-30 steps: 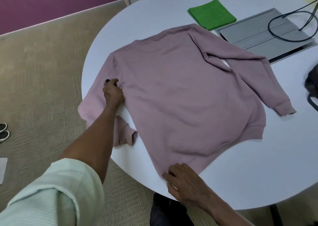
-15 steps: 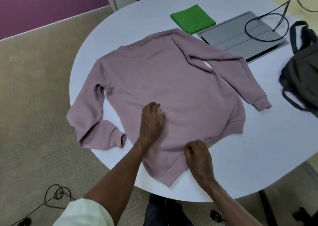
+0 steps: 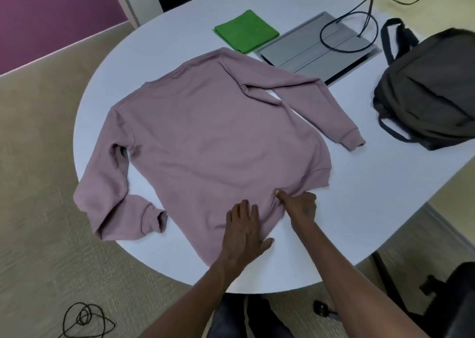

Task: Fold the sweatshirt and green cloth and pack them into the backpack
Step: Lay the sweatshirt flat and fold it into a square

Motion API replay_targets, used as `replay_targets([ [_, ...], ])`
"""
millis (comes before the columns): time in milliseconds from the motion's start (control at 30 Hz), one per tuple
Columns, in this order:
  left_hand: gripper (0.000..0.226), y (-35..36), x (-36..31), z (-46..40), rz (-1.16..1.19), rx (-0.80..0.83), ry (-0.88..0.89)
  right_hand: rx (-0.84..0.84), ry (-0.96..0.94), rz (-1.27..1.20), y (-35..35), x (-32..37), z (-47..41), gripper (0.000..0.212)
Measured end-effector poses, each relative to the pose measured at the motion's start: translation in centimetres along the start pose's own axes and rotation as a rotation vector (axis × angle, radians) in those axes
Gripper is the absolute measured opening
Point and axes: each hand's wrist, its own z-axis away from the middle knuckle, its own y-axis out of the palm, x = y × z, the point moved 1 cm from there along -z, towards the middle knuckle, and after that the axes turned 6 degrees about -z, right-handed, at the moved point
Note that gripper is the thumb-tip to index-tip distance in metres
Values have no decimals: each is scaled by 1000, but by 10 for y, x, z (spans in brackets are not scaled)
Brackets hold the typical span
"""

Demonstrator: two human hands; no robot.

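Mauve sweatshirt point(image 3: 205, 142) spread flat and unfolded on the white round table point(image 3: 359, 196), neckline toward the far side, hem toward the near edge. One sleeve bent down along the table's left rim, cuff turned back toward the body; the other sleeve angled out to the right, cuff lying on bare tabletop. Left hand point(image 3: 244, 232) flat on the hem's near corner, fingers straight and spread, pressing the fabric down. Right hand point(image 3: 299, 205) just beside it, at the hem's edge, fingers curled and pinching a small bunch of fabric, wrinkles radiating from the pinch. Both hands at the lower edge, with nearly the whole garment lying beyond the fingertips. Green cloth point(image 3: 246, 31) folded square past the neckline, apart from the sweatshirt. Grey flat case point(image 3: 308, 52) beside the green cloth, black cable point(image 3: 344, 23) looped across it. Dark backpack point(image 3: 431, 88) slumped on the table's right side, near the right cuff but not touching it. Another coiled cord point(image 3: 84, 319) on the carpet below.
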Motion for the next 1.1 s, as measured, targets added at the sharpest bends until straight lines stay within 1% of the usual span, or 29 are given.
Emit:
replay_targets([
  [33,82,-2,-4,-2,-30,23,-18,53,59,-71,0,5,-1,56],
  [67,78,-4,-7,-4,-46,46,-36,118,122,-166,1,8,-1,46],
  [133,69,-8,-14,-10,-47,78,-70,182,205,-272,2,12,-4,38],
  [200,61,-11,-16,-16,-33,72,-95,221,191,-343,1,17,-1,37],
  [300,41,-14,-12,-22,19,36,-84,269,165,-429,2,16,6,45],
  [367,30,-14,-5,-24,39,0,-52,270,159,-531,4,13,11,38],
  [400,30,-15,-2,-24,57,-26,-29,272,158,-587,6,11,12,38],
  [467,40,-18,3,-22,110,-58,14,287,149,-662,12,10,14,51],
  [500,48,-18,3,-20,117,-56,33,272,139,-666,14,12,16,58],
  [600,83,-17,0,-11,44,3,11,108,102,-562,15,12,18,80],
  [633,90,-16,-2,-9,17,37,-28,61,100,-524,14,11,19,86],
  [667,92,-13,-4,-8,-7,55,-62,22,106,-483,13,11,21,90],
  [733,81,-11,-8,-4,-39,49,-80,-29,120,-389,9,5,22,90],
  [800,67,-13,-9,-1,-58,-11,-39,-53,107,-312,4,0,22,90],
  [833,65,-14,-9,2,-59,-29,-8,-58,93,-298,3,-3,20,90],
  [933,71,-8,-7,14,-43,-12,82,-34,63,-380,-2,-8,15,95],
  [967,69,-4,-6,19,-44,4,106,-24,47,-419,-5,-8,12,94],
  [1033,56,-2,-1,28,-50,42,138,-33,10,-474,-12,-5,5,88],
  [1100,56,-2,4,35,-80,55,182,-78,-22,-494,-20,-3,-3,81],
])
